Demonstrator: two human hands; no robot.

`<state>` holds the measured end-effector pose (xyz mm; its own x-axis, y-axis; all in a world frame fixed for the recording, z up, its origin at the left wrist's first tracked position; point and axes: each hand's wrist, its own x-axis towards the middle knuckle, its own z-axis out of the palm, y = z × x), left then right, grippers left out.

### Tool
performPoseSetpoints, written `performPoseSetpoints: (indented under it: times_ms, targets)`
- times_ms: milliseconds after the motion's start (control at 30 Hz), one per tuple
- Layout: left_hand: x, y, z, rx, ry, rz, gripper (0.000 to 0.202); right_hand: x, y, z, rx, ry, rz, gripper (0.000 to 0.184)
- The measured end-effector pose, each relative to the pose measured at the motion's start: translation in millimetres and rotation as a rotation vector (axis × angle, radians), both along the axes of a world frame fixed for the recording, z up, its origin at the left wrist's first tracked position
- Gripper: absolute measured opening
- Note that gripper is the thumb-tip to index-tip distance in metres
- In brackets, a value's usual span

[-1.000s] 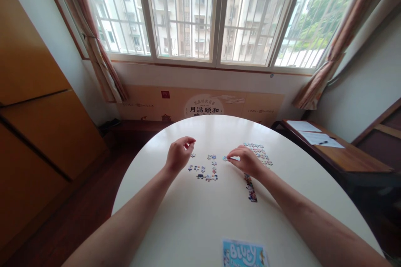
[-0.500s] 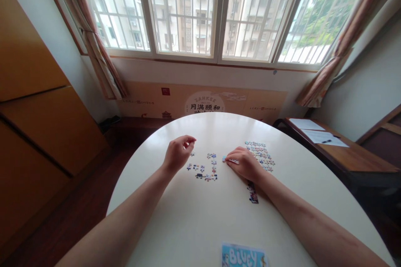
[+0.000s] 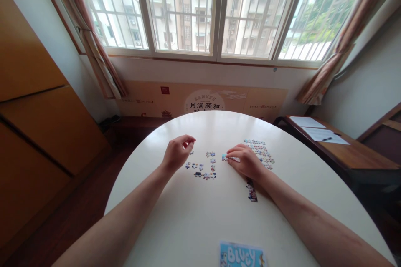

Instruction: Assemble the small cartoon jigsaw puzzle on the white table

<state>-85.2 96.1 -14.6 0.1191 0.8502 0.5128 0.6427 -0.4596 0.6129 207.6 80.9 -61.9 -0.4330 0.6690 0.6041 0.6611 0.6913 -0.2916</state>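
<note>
On the round white table lie small jigsaw pieces. My left hand hovers just left of a partly joined cluster, its thumb and forefinger pinched on a tiny piece. My right hand rests on the table with its fingers pressed together on a light blue piece at their tips. A heap of loose pieces lies just behind my right hand. A joined dark strip shows under my right wrist.
A blue picture card marked "Bluey" lies at the table's near edge. A wooden side table with papers and a pen stands on the right. Orange cabinets fill the left. A barred window with curtains is ahead.
My right hand has settled lower onto the table with the light blue piece, fingers flatter. My left hand has barely moved. The view has shifted slightly.
</note>
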Motion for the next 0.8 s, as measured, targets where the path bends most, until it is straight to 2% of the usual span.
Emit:
performPoseSetpoints:
  times_ms: [800]
  targets:
    - [0.2,1.4,-1.2,0.025,0.002,-0.018,0.019,-2.8,-7.4,4.7,-0.041,-0.158,-0.102,0.027]
